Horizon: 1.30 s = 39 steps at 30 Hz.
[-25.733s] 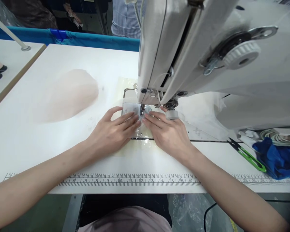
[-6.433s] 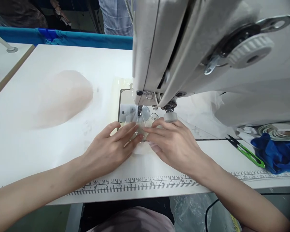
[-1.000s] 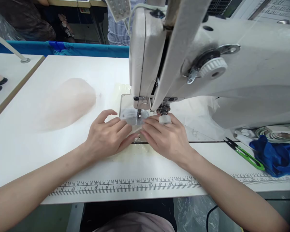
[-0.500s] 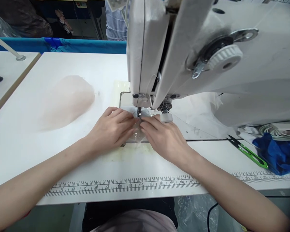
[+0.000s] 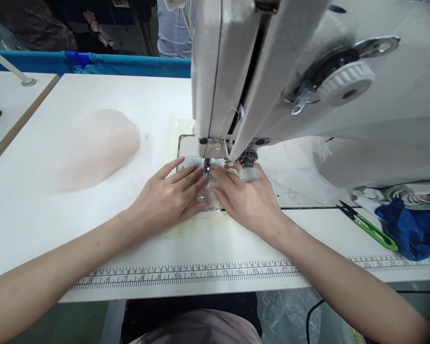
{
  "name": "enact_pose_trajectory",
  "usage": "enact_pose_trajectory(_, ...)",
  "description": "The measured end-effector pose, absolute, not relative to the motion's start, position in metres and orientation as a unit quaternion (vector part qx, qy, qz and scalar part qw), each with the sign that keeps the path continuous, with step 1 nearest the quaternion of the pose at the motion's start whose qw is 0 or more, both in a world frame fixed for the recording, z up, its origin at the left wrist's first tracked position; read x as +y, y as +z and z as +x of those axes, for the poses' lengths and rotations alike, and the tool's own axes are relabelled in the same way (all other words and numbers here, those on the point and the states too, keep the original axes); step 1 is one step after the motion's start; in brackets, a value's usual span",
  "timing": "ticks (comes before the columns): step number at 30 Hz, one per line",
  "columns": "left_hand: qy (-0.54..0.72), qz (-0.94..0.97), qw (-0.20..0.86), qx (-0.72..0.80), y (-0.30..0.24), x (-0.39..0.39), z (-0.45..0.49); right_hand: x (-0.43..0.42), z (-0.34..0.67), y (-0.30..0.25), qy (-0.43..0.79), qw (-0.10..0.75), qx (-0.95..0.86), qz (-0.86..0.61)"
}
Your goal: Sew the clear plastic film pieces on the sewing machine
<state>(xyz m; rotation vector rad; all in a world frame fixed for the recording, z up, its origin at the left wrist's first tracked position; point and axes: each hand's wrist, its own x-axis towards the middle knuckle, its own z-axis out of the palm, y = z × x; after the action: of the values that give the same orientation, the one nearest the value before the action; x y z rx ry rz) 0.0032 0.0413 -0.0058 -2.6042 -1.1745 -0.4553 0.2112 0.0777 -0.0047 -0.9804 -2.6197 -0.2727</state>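
Note:
A white sewing machine [image 5: 229, 71] stands over the table, its presser foot [image 5: 207, 166] lowered between my two hands. My left hand [image 5: 168, 193] lies flat left of the foot, fingers spread and fingertips close to it. On the other side, my right hand [image 5: 252, 200] rests with fingers stretched toward the foot, partly behind a white knob [image 5: 249, 174]. Between the hands, around the needle plate, shows a thin see-through piece [image 5: 207, 197]; its edges are hard to make out, and my fingers partly cover it.
A sheer pale pink piece [image 5: 107, 148] lies on the white table [image 5: 157, 100] at left. Green thread snips [image 5: 370, 229] and a blue cloth [image 5: 412, 229] lie at right. Pale sheer material [image 5: 294, 157] sits under the machine arm. A ruler strip [image 5: 186, 274] runs along the front edge.
My left hand's fingers have spread and flattened, its thumb now lower toward me. My right hand's fingers have also moved apart slightly. The view has shifted a little.

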Motion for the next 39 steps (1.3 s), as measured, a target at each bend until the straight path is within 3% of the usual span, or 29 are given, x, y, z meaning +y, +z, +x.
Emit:
enact_pose_trajectory(19, -0.166, -0.89, 0.107, -0.412, -0.008, 0.039, 0.004, 0.077, 0.212, -0.005, -0.118, 0.192, -0.926, -0.302)
enact_pose_trajectory(26, -0.224, -0.905, 0.125, -0.34, -0.011, 0.033, -0.006, 0.071, 0.22, 0.009, -0.03, 0.197, -0.954, -0.225)
enact_pose_trajectory(29, -0.227, -0.906, 0.141, -0.329, -0.012, 0.033, -0.006, 0.07, 0.22, 0.009, -0.063, 0.169, -0.957, -0.229)
enact_pose_trajectory(39, -0.181, -0.908, 0.162, -0.34, -0.008, 0.022, 0.002, 0.066, 0.22, 0.002, -0.132, 0.229, -0.947, -0.182)
